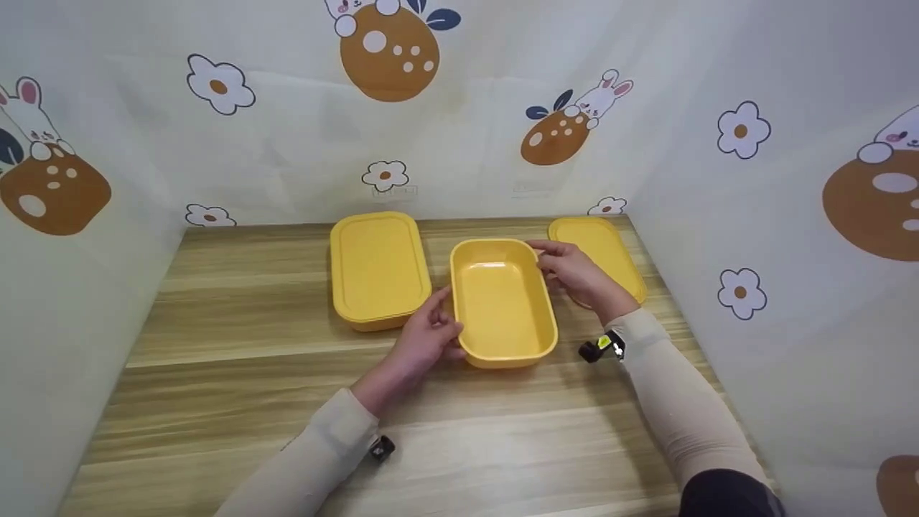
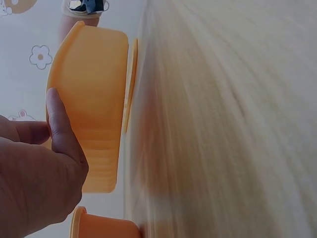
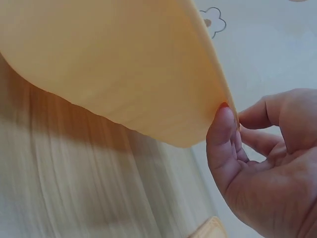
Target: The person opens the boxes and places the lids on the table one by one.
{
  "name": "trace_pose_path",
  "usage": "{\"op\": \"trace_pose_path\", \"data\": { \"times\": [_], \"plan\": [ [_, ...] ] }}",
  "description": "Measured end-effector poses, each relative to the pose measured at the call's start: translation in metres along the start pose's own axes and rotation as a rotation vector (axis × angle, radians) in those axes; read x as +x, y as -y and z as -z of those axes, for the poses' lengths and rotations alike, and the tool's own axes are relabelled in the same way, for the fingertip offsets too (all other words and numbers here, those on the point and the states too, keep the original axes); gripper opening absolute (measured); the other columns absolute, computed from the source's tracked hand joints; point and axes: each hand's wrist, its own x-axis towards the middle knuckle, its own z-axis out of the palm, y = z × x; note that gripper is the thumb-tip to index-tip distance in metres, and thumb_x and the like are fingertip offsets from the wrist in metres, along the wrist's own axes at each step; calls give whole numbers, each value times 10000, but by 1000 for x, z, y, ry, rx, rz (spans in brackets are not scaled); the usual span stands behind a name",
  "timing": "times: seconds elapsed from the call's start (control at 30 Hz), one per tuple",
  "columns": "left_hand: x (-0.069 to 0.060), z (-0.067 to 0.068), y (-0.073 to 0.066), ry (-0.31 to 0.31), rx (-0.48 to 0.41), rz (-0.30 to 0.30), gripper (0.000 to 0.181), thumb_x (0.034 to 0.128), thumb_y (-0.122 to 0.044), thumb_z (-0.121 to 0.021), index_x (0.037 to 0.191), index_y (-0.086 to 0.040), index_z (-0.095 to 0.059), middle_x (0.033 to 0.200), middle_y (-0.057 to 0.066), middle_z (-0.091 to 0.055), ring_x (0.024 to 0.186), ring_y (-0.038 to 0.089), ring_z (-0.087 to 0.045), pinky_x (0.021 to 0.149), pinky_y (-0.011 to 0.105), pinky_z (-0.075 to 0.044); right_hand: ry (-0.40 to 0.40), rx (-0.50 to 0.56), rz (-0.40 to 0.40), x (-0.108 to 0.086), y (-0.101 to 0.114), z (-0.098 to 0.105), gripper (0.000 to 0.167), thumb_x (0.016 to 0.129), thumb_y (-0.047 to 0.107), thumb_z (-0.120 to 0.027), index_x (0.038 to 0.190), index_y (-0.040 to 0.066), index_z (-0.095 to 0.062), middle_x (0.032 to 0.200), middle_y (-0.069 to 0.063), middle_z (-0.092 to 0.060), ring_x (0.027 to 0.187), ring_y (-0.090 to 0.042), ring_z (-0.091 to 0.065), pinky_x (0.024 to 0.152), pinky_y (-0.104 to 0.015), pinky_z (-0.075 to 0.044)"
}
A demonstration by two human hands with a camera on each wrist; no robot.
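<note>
An uncovered yellow food container (image 1: pixel 502 309) is held between both hands, its inside facing up and nothing in it. My left hand (image 1: pixel 426 337) grips its near left side by the rim; the left wrist view shows the thumb and fingers (image 2: pixel 60 116) against the wall. At the far right corner my right hand (image 1: pixel 573 271) pinches the rim, with thumb and fingers (image 3: pixel 221 134) on either side of it. The container's base is raised a little off the table, and its shadow falls on the wood.
Left of the held container stands a second yellow container (image 1: pixel 380 266) with its lid on. A loose yellow lid (image 1: pixel 610 248) lies flat at the back right, partly behind the right hand. Patterned sheets (image 1: pixel 287 143) wall in the wood-grain table (image 1: pixel 237 337) at the back and sides.
</note>
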Motion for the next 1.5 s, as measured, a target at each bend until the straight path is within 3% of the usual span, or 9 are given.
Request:
{"op": "trace_pose_path", "data": {
  "times": [0.1, 0.3, 0.67, 1.0, 1.33, 1.5],
  "plan": [
    [2, -1, -3, -5, -8, 17, 790, 1049, 70, -654, 1742, -122, -326, 1046, 81, -508, 801, 187, -643, 740, 426, -684, 8, 4, 12, 0, 2, 3, 555, 1025, -21, -592, 1566, 100, -623, 889, -47, -667, 623, -131, -601, 507, -237, -456],
    [7, -3, -8, -11, -4, 23, 772, 1060, 58, -654, 1739, -140, -344, 1048, 81, -511, 732, 177, -647, 801, 522, -679, 1, -12, 33, 0, 7, 8, 539, 1068, -9, -598, 1601, 71, -577, 998, -107, -697, 764, -161, -699, 618, -278, -607],
    [19, -7, -13, -8, 23, 1, 776, 1050, 40, -677, 1735, -88, -336, 1028, 77, -545, 784, 166, -640, 795, 484, -682, -20, -85, 53, 5, 11, 20, 493, 1094, 54, -605, 1582, 116, -606, 1014, -81, -668, 799, -166, -664, 657, -295, -617],
    [28, -11, -20, -24, 37, -10, 754, 1057, 2, -697, 1729, -135, -383, 1074, 84, -579, 799, 183, -668, 859, 560, -664, -72, -61, 59, 13, 16, 26, 480, 1096, 58, -622, 1574, 34, -577, 1023, -59, -674, 819, -140, -659, 679, -272, -609],
    [41, -15, -22, -33, 43, -61, 732, 1044, 34, -699, 1707, -83, -415, 1008, 75, -551, 783, 165, -640, 787, 451, -682, -77, -60, 82, 17, 24, 32, 453, 1099, 65, -616, 1551, 50, -625, 1036, -41, -734, 848, -149, -703, 660, -246, -603],
    [46, -18, -25, -32, 30, -57, 738, 1046, 31, -701, 1713, -93, -409, 1011, 67, -543, 837, 174, -635, 852, 503, -673, -91, -54, 72, 20, 26, 37, 466, 1101, 65, -615, 1566, 46, -605, 1019, -48, -733, 846, -149, -703, 695, -262, -615]
  ]
}}
